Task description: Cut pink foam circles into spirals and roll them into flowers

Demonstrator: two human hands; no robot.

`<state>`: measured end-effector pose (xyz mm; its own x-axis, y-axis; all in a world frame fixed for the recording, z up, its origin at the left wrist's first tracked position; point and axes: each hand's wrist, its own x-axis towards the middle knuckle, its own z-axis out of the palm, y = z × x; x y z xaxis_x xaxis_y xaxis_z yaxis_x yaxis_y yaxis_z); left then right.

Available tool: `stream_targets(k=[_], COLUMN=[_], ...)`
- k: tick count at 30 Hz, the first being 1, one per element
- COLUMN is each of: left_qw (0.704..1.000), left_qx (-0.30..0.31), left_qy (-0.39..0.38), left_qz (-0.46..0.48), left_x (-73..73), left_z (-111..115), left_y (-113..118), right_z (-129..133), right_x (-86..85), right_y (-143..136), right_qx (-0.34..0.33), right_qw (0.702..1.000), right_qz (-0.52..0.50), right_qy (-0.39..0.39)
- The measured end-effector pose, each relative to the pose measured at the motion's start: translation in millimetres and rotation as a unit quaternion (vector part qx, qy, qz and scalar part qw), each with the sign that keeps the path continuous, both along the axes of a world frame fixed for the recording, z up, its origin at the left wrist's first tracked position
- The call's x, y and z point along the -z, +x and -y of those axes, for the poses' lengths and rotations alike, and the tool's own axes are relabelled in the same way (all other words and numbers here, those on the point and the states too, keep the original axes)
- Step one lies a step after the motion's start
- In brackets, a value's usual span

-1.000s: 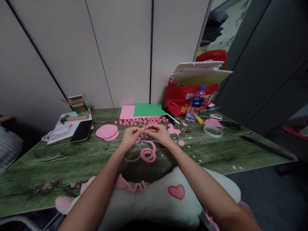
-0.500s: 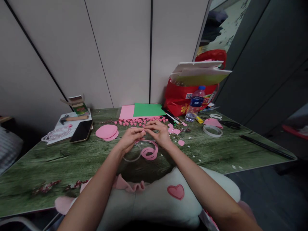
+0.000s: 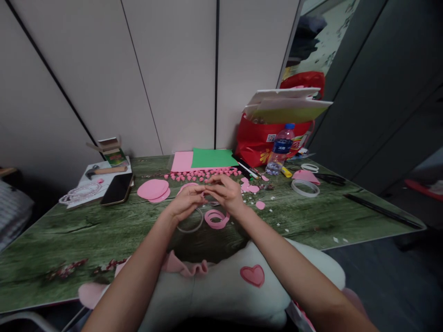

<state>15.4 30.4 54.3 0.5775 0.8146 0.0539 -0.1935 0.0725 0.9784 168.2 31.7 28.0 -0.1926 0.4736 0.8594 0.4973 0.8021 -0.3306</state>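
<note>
Above the table my left hand point(image 3: 185, 202) and my right hand point(image 3: 227, 194) meet at the fingertips, both closed in a pinch. Between them is the end of a pink paper strip point(image 3: 216, 224), mostly hidden by the fingers. The rest of this strip hangs below my right hand in loose spiral loops over the tabletop. Beside it, under my left hand, lies a thin pale ring point(image 3: 191, 230), perhaps a roll of tape. Behind my hands runs a row of small pink rolled paper flowers point(image 3: 194, 176). A pink disc shape point(image 3: 188, 185) shows partly behind my left hand.
Pink paper circles point(image 3: 152, 189), a phone point(image 3: 117, 189), a hammer point(image 3: 105, 171) and a bead string point(image 3: 80, 192) lie left. Green paper point(image 3: 214, 158) lies at the back. Right are a water bottle point(image 3: 281, 150), a red bag point(image 3: 252, 140), a tape roll point(image 3: 305, 188) and scissors point(image 3: 330, 179).
My right hand's fingers have shifted over the left fingertips, covering the small pink piece seen there before. The hanging spiral has drawn tighter and swung slightly right.
</note>
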Motion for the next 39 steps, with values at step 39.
stream_targets(k=[39], left_qw=[0.976], left_qx=[-0.173], left_qy=[0.11], left_qz=[-0.079], left_x=[4.7], left_z=[-3.2], left_y=[7.5], right_z=[-19.8], right_x=[5.9], right_y=[4.6], right_qx=[-0.193], right_qw=[0.743], right_qz=[-0.474], right_qy=[-0.432])
